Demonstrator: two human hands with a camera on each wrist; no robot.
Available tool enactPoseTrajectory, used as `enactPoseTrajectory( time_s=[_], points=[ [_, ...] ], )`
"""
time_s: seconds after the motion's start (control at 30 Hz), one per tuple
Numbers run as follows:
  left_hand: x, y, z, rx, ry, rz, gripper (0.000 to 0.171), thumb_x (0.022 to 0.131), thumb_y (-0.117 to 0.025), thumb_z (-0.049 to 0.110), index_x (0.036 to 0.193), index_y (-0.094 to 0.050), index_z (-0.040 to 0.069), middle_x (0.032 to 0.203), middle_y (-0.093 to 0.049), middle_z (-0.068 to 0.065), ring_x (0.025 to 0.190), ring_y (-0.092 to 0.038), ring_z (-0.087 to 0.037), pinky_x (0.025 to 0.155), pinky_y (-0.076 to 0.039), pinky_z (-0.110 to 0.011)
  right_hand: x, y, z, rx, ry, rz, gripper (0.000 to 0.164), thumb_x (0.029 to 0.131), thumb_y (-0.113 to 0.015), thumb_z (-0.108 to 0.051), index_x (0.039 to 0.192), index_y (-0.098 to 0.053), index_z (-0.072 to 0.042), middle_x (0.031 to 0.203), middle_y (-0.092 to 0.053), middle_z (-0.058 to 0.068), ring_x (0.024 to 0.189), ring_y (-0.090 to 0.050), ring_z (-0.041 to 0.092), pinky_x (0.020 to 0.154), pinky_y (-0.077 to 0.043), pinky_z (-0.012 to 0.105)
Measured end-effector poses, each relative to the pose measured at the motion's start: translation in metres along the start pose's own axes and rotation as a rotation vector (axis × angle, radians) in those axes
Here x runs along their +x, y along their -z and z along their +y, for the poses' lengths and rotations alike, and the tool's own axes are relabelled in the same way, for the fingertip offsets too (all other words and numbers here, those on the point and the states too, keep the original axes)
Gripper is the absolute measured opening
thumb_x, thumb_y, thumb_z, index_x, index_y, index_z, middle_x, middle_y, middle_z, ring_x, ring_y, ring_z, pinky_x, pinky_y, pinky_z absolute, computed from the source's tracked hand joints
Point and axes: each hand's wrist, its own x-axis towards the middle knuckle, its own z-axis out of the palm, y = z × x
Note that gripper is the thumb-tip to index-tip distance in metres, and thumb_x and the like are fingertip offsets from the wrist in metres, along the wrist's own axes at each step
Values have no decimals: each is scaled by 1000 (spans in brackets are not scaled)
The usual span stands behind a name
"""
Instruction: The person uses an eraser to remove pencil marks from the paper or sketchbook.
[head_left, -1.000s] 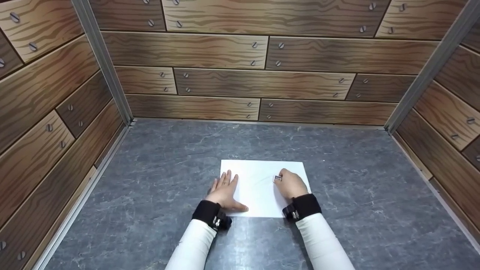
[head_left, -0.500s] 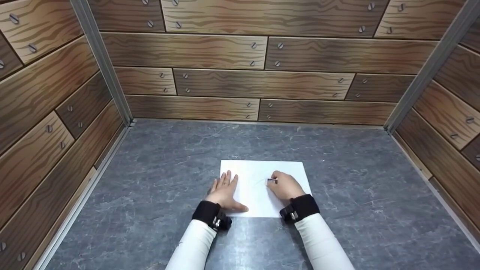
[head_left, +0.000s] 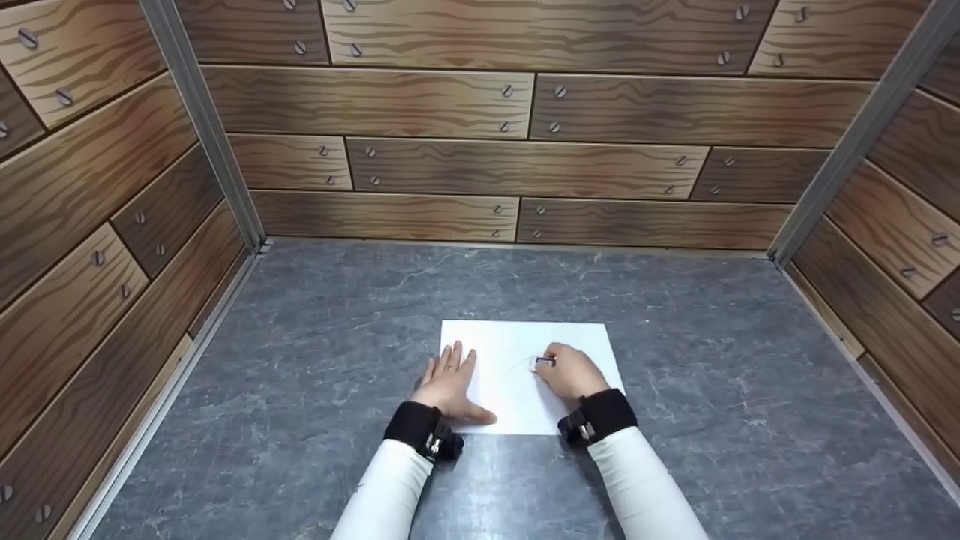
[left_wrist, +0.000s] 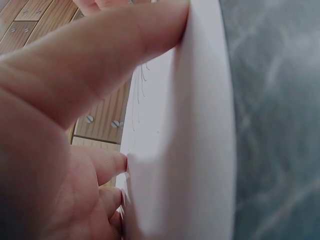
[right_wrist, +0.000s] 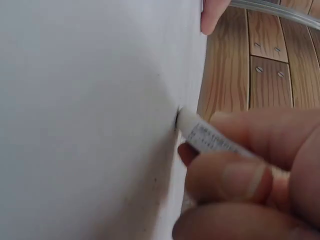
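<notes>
A white sheet of paper lies on the grey surface, with faint thin pencil-like lines near its middle. My left hand rests on the paper's left side, fingers spread and thumb near the lower edge; the left wrist view shows the thumb and fingertips touching the sheet. In my right hand a small white eraser with a printed sleeve is pinched between thumb and fingers. Its white end meets the paper in the right wrist view, where the eraser has a dark smudge at the tip and small dark crumbs lie nearby.
The grey marbled surface extends around the sheet. Wood-patterned panels stand at the back and on both sides, joined by grey metal corner strips. A black wrist strap with a small camera sits on each wrist.
My right hand has slid a little left across the paper with the eraser, then stayed almost in place over the last half second. My left hand has not moved.
</notes>
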Motion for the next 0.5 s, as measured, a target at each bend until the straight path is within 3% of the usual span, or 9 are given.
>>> enactPoseTrajectory(
  time_s=[0.17, 0.37, 0.5],
  points=[
    [3, -1, -3, -27, 9, -17, 129, 95, -98, 47, 188, -21, 2, 198, -1, -27, 188, 1, -45, 153, -1, -65, 2, 5, 8, -29, -98, 104, 26, 113, -69, -27, 116, -74, -2, 107, -83, 20, 89, -75, 32, 89, -64, 52],
    [5, -1, -3, -6, 12, -11, 129, 95, -98, 49, 187, -21, 2, 198, -3, -27, 188, 0, -45, 153, -2, -65, 5, 3, 8, 20, -3, -27, 25, 114, -72, -31, 119, -76, -6, 106, -82, 15, 87, -70, 24, 81, -59, 41],
    [3, 1, 0, -7, 10, -8, 129, 95, -98, 49, 187, -22, 2, 198, -3, -27, 188, 0, -45, 153, -2, -65, 4, 6, 11, 22, -56, 38, 22, 114, -72, -28, 110, -74, -7, 101, -81, 14, 85, -70, 25, 82, -58, 43]
  ],
)
